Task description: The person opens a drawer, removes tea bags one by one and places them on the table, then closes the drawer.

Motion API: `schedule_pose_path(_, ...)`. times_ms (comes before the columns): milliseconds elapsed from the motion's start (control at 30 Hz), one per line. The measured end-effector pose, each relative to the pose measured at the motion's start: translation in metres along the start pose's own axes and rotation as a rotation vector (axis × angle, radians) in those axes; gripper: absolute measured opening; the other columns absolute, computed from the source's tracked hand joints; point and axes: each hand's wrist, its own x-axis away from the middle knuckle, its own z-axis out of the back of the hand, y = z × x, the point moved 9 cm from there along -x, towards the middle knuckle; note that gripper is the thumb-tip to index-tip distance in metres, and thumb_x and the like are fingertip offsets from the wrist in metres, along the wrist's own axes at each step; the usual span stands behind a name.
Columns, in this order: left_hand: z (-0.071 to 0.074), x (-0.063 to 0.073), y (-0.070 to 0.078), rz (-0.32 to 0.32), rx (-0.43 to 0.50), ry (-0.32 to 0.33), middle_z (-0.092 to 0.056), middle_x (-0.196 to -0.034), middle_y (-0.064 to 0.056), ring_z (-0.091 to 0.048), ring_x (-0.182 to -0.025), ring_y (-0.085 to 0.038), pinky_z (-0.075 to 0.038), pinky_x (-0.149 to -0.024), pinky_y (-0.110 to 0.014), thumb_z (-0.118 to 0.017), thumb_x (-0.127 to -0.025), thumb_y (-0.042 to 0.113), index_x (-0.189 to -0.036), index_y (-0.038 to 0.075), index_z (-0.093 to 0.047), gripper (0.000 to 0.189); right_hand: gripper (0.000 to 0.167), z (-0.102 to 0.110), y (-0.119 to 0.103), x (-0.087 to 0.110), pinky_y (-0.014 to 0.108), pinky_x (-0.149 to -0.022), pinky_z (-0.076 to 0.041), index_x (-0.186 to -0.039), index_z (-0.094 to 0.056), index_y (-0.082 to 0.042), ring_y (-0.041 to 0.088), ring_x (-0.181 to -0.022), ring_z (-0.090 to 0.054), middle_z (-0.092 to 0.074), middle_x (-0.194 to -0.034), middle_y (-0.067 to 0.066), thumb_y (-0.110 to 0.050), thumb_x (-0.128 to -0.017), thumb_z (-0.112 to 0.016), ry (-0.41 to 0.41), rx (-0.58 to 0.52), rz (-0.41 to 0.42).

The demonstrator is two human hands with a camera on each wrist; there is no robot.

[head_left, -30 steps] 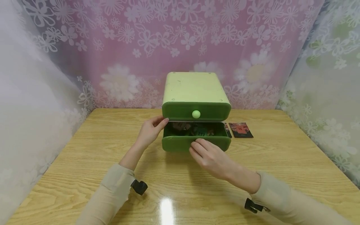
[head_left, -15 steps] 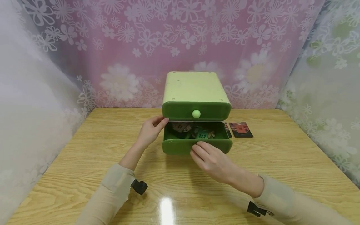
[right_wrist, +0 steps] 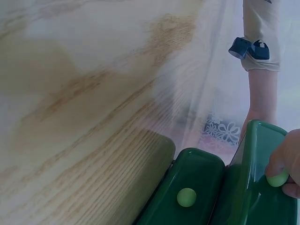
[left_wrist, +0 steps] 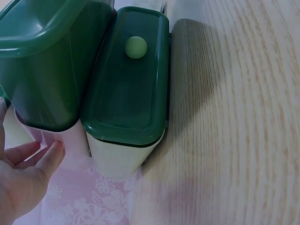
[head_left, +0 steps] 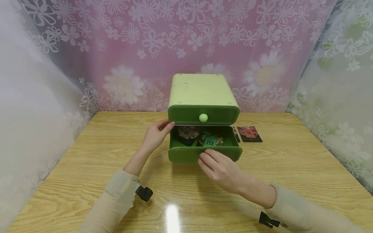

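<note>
A small cabinet with a pale yellow-green body and dark green drawer fronts stands on the table. Its middle drawer is pulled out. Inside lie a packet with a green label and one with a brownish label. My right hand pinches that drawer's round light-green knob, mostly covered by the fingers. At the cabinet's left side, my left hand rests its extended fingers and thumb against the wall beside the opening. The bottom drawer is closed, as is the top one.
Right of the cabinet, a dark packet with a red label lies on the wooden table. Another packet is partly hidden behind the drawer. A pink floral curtain hangs behind.
The middle drawer has slid farther out toward me with my right hand, so more of the packets inside shows. My left hand has stayed at the cabinet's side.
</note>
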Motion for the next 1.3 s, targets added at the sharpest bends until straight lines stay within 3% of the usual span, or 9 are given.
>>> schedule_pose_path(1300,-0.001,0.001,-0.002,0.025,0.011,-0.01,-0.055,-0.126,-0.014,-0.052,-0.115,-0.027,-0.044,-0.093,-0.041,-0.054,-0.09,0.049,-0.133,0.002,-0.049,0.063,0.036,0.023,-0.021,0.006,0.03,-0.078,-0.052,-0.093,-0.069,0.0,0.025,-0.088,-0.06,-0.062,-0.094,0.014,0.001,-0.099,-0.033,-0.003,-0.067,0.032)
